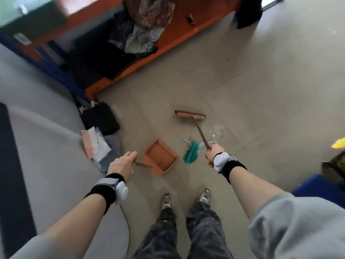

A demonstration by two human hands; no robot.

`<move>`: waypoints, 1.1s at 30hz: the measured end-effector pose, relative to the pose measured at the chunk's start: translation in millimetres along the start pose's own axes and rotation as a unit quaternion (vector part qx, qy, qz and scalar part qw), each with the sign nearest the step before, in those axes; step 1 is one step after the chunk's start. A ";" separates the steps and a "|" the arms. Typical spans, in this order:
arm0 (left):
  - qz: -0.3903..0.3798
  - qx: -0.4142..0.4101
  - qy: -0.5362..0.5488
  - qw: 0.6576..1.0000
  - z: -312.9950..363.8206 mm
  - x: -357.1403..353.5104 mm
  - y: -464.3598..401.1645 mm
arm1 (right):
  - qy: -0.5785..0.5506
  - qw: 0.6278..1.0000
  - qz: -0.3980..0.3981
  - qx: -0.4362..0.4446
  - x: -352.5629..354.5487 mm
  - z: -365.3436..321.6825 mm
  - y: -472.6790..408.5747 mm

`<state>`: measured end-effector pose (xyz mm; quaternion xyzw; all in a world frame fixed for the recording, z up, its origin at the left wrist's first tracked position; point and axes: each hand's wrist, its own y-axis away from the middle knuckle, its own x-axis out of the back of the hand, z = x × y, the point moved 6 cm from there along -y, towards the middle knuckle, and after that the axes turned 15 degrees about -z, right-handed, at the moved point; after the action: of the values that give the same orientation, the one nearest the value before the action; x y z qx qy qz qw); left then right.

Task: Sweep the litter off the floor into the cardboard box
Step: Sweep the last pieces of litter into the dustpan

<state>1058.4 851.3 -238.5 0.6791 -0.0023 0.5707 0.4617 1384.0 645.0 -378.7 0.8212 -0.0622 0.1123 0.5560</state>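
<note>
The right hand [211, 156] is gripping the broom [190, 115], its head lying at twelve o'clock of the green litter [190, 152]. The left hand [122, 164] is gripping the dustpan [160, 157], seemingly empty, at the litter's nine. No cardboard box is showing; sweeping is barely starting.

Centre frame, your left hand [122, 163] grips the dustpan [160, 157] while your right hand [211, 154] grips the broom [190, 115], its head above; a cloth [190, 152] lies between the hands.
</note>
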 end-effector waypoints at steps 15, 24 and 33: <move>-0.027 -0.135 -0.055 0.989 -2.0 9.0 24.7 | -0.087 0.991 0.087 -0.046 -18.4 78.6 155.3; -0.039 -0.160 -0.101 0.981 -1.5 -1.4 33.4 | -0.269 0.951 0.139 -0.058 -24.6 102.5 162.3; -0.035 -0.151 -0.082 0.984 68.9 -14.9 21.1 | -0.282 0.955 0.060 -0.075 -81.0 105.1 117.3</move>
<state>1095.2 788.0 -231.5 0.6455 -0.1026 0.4895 0.5773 1291.1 501.8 -331.2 0.7700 -0.2735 -0.0959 0.5685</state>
